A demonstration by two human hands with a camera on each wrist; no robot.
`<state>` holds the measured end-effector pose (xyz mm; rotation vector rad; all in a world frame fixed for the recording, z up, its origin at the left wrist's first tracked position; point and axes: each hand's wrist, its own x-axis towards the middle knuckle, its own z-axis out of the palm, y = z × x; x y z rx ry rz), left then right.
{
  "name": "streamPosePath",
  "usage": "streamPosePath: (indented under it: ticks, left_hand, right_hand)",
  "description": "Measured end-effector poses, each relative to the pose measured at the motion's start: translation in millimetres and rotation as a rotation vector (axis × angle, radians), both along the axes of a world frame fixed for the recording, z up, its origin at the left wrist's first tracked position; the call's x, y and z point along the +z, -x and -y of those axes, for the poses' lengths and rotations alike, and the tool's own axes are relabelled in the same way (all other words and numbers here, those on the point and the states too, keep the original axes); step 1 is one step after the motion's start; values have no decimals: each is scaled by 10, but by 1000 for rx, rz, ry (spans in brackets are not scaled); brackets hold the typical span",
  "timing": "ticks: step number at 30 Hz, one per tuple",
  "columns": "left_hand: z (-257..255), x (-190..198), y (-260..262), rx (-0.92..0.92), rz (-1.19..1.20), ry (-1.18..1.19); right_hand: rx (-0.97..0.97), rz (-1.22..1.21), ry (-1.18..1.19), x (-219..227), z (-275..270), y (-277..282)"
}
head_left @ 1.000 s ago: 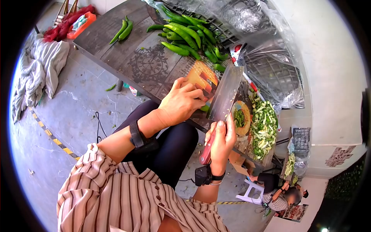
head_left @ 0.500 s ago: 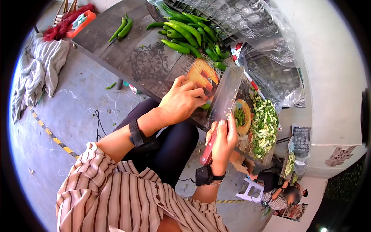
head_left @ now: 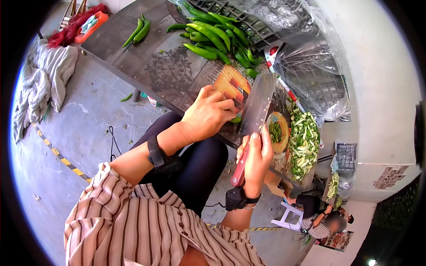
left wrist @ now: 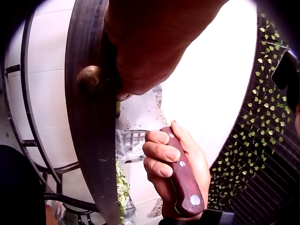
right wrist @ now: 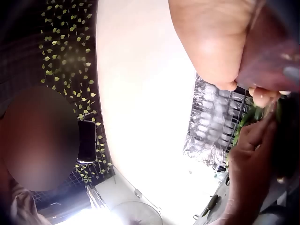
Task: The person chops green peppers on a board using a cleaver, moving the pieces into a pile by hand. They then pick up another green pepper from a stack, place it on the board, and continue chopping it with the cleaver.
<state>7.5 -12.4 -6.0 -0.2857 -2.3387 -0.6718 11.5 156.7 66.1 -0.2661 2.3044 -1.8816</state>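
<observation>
My right hand (head_left: 256,157) grips a cleaver (head_left: 259,104) by its red-brown riveted handle, the thumb lying along the base of the broad blade. Bits of chopped pepper cling to the steel. In the left wrist view the right hand (left wrist: 180,164) has its fingers wrapped round that handle. Beside the blade, my left hand (head_left: 208,111) holds a green pepper (head_left: 235,119) down near the table edge with bent fingers; mostly the pepper's end shows. Chopped peppers (head_left: 304,146) lie in a heap to the right of the blade.
Whole green peppers (head_left: 213,37) are piled at the back of the patterned table (head_left: 128,68), with two more peppers (head_left: 142,30) at its left. Plastic-wrapped black crates (head_left: 310,84) stand behind. Another person (head_left: 321,224) sits at the lower right near a white stool (head_left: 290,217).
The cleaver has shifted slightly, its blade tilting a little at the pepper. My left hand stays on the pepper, almost unmoved. The head view has drifted slightly.
</observation>
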Motion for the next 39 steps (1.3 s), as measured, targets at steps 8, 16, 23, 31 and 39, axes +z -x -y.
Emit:
streamPosePath:
  ticks: [8,16,23,31,39]
  left_hand:
    - [14,-14,13,-2,-9,-11]
    - [4,-9,11,-2,-21,-19]
    - [19,-4,2,-15,-2,-27]
    - [18,-3,0,4,-1,5]
    - [-3,-4,13,-6,-27,-32]
  right_hand:
    - [37,33,42,-26,-50,20]
    - [45,72,27,61,50,168]
    - [70,101,30,74,-14,126]
    - [44,76,82,20,79,337]
    - [33,-36,121,-117,110,503]
